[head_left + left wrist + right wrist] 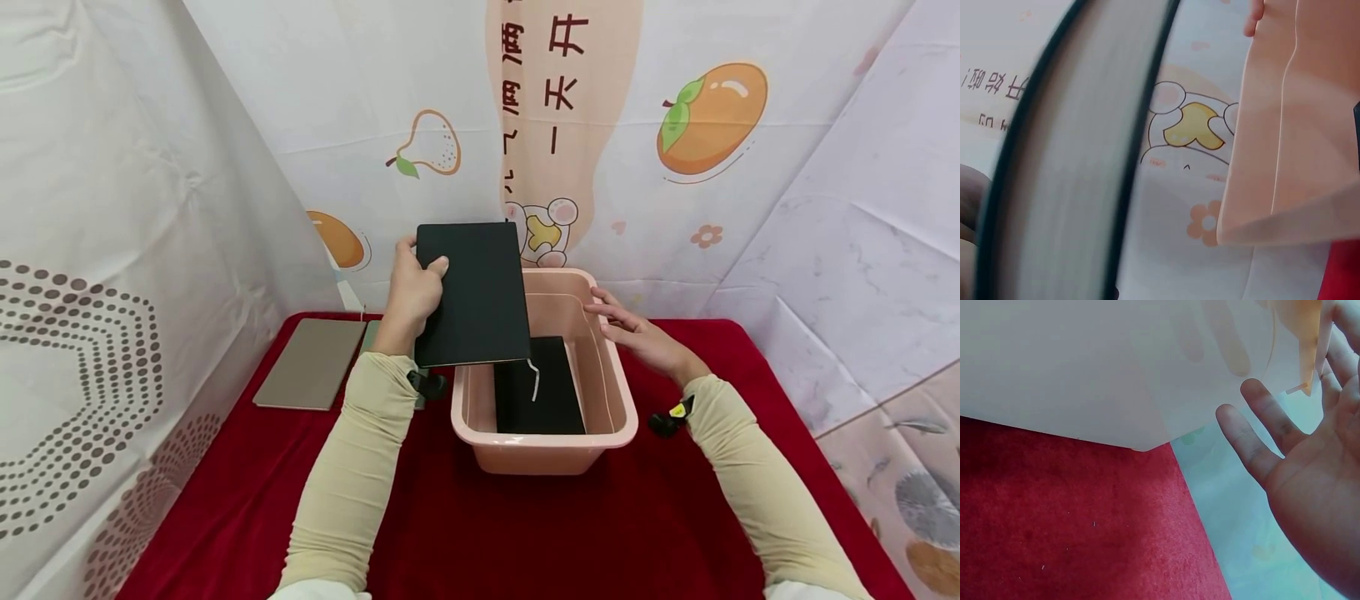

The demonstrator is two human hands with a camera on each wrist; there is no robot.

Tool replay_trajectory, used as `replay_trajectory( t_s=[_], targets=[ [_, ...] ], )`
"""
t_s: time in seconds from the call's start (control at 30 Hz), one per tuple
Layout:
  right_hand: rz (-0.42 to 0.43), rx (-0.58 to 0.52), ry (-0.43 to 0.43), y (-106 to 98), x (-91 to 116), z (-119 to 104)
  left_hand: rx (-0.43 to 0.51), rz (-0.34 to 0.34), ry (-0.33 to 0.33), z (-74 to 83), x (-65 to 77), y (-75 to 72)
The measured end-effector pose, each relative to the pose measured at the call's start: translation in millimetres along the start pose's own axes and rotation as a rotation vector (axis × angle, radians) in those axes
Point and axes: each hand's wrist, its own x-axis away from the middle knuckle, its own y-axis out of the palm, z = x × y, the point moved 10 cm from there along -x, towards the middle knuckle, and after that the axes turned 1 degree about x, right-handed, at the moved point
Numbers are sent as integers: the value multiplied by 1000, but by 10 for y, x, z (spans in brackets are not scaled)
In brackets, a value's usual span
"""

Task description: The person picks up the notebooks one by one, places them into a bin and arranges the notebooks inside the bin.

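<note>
A dark-covered notebook (472, 292) with a white ribbon bookmark is held up by my left hand (415, 292), its thumb on the cover and fingers behind. The pale page edges of this notebook (1085, 150) fill much of the left wrist view. Below it stands a pink plastic basin (547, 440), with another black notebook (540, 400) lying inside. At the basin's right rim is my right hand (645, 337), fingers spread and fairly straight, with fingertips at the rim. The right wrist view shows the right hand (1316, 456) beside the basin's outer wall (1085, 375).
A grey-beige notebook (311, 364) lies at the left on the red tablecloth (525, 533). Close to it, a greenish item (369, 336) is mostly hidden behind the left arm. Printed curtains (337, 100) rise behind the table and along both sides.
</note>
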Motion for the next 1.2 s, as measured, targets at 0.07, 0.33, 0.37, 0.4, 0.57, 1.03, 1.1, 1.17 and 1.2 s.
replay_trajectory(
  t_s=[0.07,0.33,0.37,0.4,0.57,1.03,1.1,1.17,1.2],
  targets=[
    [2,4,3,2,-4,-1,7,-2,-4,2,-1,39],
    [4,12,-2,4,-5,-4,0,-18,-27,-19,-21,202],
    [3,11,-5,7,-3,-8,-2,-18,-32,-26,-25,222],
    [3,10,-7,8,-3,-10,-4,-17,-37,-34,-30,240],
    [11,-2,-2,7,-3,-12,0,-5,-46,-63,-60,319],
    [9,5,1,3,-9,18,-57,31,-31,-40,-67,504],
    [11,-1,4,2,-4,16,-47,26,-33,-38,-71,542],
    [13,-10,1,5,-1,14,-35,22,-33,-37,-76,575],
    [14,-17,0,8,-1,16,-30,20,-29,-38,-79,590]
  ],
)
